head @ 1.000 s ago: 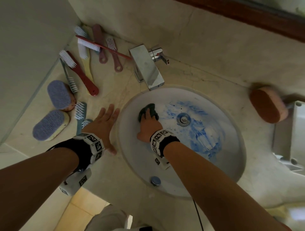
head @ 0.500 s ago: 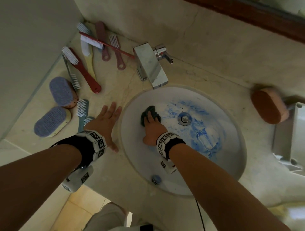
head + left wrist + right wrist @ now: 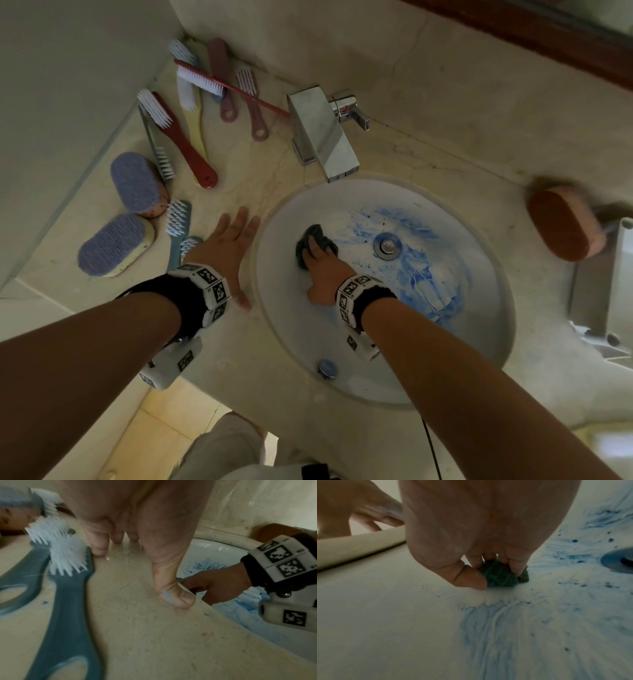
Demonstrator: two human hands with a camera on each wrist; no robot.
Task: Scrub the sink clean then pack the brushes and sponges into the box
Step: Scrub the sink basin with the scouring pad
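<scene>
The white oval sink (image 3: pixel 479 342) is streaked with blue stain around its drain (image 3: pixel 387 245). My right hand (image 3: pixel 317 262) pinches a dark green scouring pad (image 3: pixel 317 236) against the basin's left slope; the right wrist view shows the scouring pad (image 3: pixel 500 575) between thumb and fingers. My left hand (image 3: pixel 227 246) lies flat on the counter beside the sink's left rim, fingers straight, holding nothing. Several brushes (image 3: pixel 178 137) and two purple-topped sponges (image 3: pixel 135 183) lie on the counter at the left. An orange sponge (image 3: pixel 561 224) sits at the right, next to a white box (image 3: pixel 620 274).
A chrome faucet (image 3: pixel 323 132) stands behind the sink. Two teal brushes (image 3: pixel 67 588) lie right beside my left hand (image 3: pixel 137 540), the little finger touching one. Walls close the counter at the left and back. The counter's front edge drops to a tiled floor (image 3: pixel 147 431).
The right hand with the scouring pad has shifted only slightly on the basin's left slope. The left hand stays flat on the counter.
</scene>
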